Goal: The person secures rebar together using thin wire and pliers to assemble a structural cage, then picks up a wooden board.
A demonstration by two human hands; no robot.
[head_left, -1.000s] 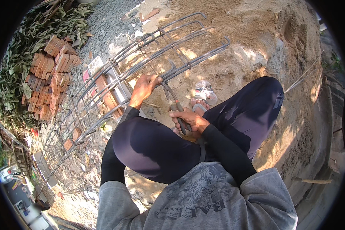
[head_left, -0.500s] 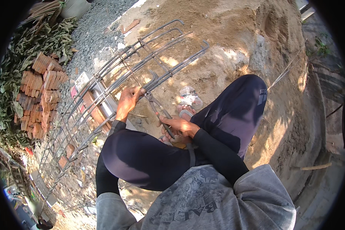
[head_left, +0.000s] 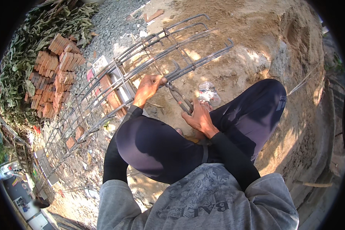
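A long rebar cage (head_left: 147, 63) of grey bars tied with square stirrups lies in front of me, its hooked ends pointing to the upper right. My left hand (head_left: 148, 89) is closed in a pinch at the cage's near lower bars; what the fingertips hold is hidden. My right hand (head_left: 201, 118) grips the handles of dark metal pincers (head_left: 177, 95). The pincers' jaws meet the bars right beside my left fingertips. Beyond my right hand, a clear plastic bag (head_left: 209, 94) with small contents sits on the sand.
Stacked red bricks (head_left: 51, 80) stand at the left beside dry leaves (head_left: 17, 57). Grey gravel (head_left: 111, 27) lies behind them. A wooden block (head_left: 113, 97) and a pale block (head_left: 124, 92) are under the cage. A sandy bank (head_left: 283, 126) rises at the right.
The whole view has shifted, so the scene sits farther right. My right hand has swung the pincer handles outward to the right and slightly up. The left hand stays pinched at the bars.
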